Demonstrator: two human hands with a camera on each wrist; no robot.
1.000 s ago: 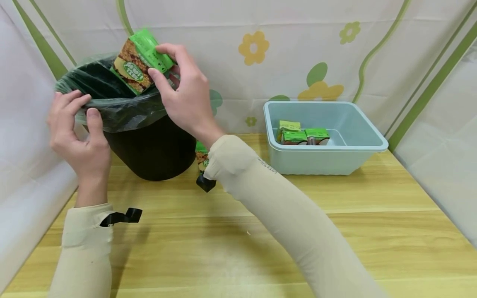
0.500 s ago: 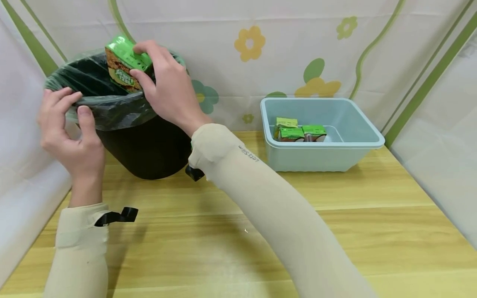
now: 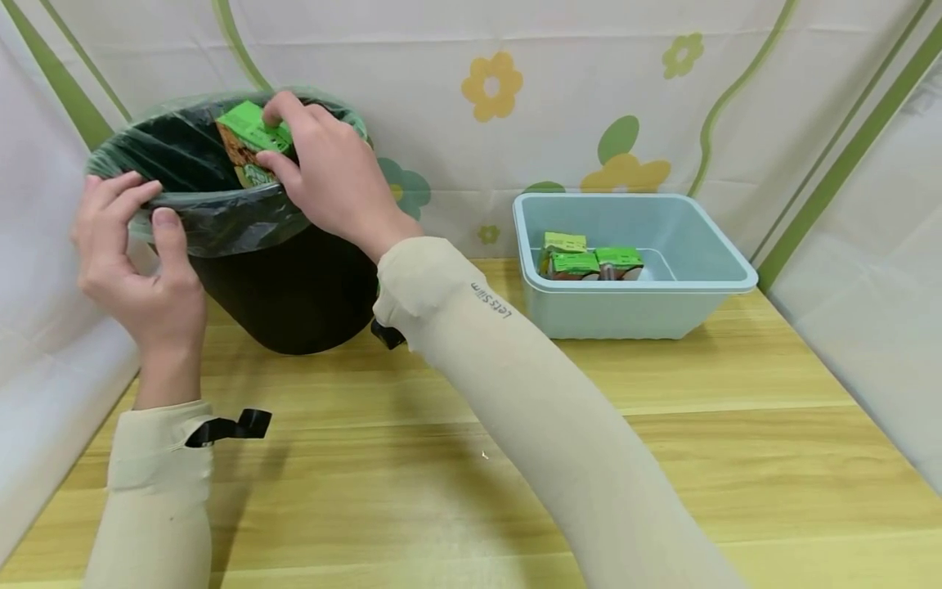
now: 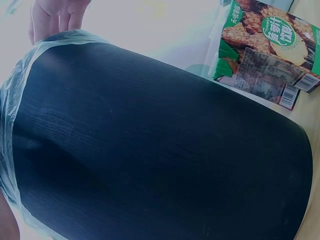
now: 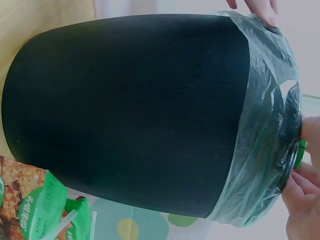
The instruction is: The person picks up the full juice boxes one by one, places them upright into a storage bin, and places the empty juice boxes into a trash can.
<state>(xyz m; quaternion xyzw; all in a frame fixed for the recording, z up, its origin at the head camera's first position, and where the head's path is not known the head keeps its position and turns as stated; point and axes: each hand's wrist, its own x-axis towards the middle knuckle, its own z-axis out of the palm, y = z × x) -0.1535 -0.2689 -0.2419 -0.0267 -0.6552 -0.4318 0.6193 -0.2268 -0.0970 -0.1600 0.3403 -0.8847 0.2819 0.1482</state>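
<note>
A black trash bin [image 3: 287,290] stands at the left, with a translucent green bag [image 3: 243,225] folded over its rim. My left hand [image 3: 140,262] holds the bagged rim at its left side, fingers over the edge and thumb in front. Just inside the mouth is a green juice carton [image 3: 246,131] with a brown pineapple print. My right hand [image 3: 334,168] grips it by its right end, while its lower part is hidden behind the rim. The right wrist view shows both hands, left [image 5: 262,10] and right [image 5: 305,190], at the bag's edge.
A pale blue plastic tub [image 3: 625,315] at the back right holds several small green cartons [image 3: 577,266]. Beside the bin, more pineapple juice packaging [image 4: 270,45] stands on the wooden table [image 3: 471,491], mostly behind the right forearm in the head view. A flowered curtain hangs behind.
My right hand has moved left and down with the juice carton, which sits lower in the bin's mouth. My left hand keeps its hold on the rim. The head view has shifted slightly.
</note>
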